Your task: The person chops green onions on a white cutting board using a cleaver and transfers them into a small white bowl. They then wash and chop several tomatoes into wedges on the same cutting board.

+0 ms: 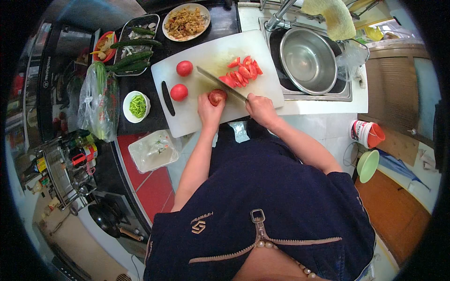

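My right hand (261,109) grips the handle of a kitchen knife (221,83), its blade slanting up and left over a white plastic cutting board (197,116). Held down on the board by my left hand (210,110) is a tomato piece (217,97), its darker face turned up, close beside the blade. Two whole tomatoes (184,68) sit at the board's left part, near its handle slot. Beyond the knife, to the right, lies a pile of cut tomato wedges (245,71).
A steel basin (308,60) sits in the sink (346,92) at right. Left of the board stand a bowl of chopped greens (137,106), a wire basket with cucumbers (135,44) and bagged vegetables (98,102). A plate of cooked food (186,21) is behind; a lined bin (153,151) hangs below.
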Tool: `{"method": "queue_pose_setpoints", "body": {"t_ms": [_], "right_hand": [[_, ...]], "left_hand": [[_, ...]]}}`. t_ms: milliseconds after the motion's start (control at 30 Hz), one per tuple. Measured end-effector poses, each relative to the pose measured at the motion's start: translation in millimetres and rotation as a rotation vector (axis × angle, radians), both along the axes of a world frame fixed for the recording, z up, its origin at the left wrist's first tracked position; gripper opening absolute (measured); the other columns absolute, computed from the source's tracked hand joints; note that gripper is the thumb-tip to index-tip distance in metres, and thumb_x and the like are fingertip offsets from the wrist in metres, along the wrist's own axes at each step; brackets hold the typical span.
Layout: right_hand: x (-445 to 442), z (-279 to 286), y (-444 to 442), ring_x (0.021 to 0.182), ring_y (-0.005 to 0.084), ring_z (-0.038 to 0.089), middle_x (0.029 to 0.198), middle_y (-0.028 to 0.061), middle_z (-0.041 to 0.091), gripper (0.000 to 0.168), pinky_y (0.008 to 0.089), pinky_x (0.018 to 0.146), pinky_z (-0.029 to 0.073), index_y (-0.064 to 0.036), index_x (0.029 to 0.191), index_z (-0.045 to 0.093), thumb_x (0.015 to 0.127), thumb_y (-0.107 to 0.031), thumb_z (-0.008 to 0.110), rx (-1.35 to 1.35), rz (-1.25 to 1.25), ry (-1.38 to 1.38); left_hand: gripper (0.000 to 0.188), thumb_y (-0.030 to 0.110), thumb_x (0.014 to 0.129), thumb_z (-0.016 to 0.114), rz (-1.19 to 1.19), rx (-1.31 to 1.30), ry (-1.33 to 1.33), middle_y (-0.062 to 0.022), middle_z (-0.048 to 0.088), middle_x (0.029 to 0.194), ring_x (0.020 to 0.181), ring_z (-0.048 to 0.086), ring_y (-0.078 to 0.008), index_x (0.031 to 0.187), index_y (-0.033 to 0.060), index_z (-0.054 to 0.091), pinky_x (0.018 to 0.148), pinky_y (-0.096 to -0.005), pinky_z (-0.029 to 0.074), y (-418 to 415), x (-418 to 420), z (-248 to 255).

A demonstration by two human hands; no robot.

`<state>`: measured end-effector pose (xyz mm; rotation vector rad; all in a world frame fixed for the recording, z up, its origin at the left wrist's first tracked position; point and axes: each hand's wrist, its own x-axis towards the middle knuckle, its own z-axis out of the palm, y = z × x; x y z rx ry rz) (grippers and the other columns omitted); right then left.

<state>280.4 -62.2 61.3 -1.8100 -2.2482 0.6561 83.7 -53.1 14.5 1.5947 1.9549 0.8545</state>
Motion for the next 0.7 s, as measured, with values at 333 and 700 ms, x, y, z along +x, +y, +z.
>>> {"method": "queue_pose_setpoints", "body": {"t_ms": [333, 700], "right_hand": [[12.2, 60.0, -20.9, 0.069, 0.042, 0.066, 0.072, 0.0236, 0.065, 0.016, 0.0539, 0.064, 0.052, 0.001, 0.083, 0.056, 0.087, -0.013, 0.049, -0.15, 0.101, -0.103], [-9.6, 11.3, -12.1, 0.069, 0.0426, 0.065, 0.073, 0.024, 0.065, 0.018, 0.053, 0.064, 0.052, 0.001, 0.084, 0.055, 0.089, -0.016, 0.052, -0.089, 0.069, -0.108]], "left_hand": [[0.038, 0.022, 0.073, 0.079, -0.012, 0.027, -0.069, -0.0182, 0.06, 0.093, 0.086, 0.061, -0.0366, 0.098, 0.0003, 0.061, 0.078, -0.0442, 0.049, 5.0, -0.2, -3.6], [0.035, 0.018, 0.07, 0.079, -0.073, -0.006, -0.043, -0.0186, 0.06, 0.091, 0.08, 0.06, -0.0375, 0.095, -0.0008, 0.062, 0.074, -0.0458, 0.049, 3.5, -7.7, -4.3]]}}
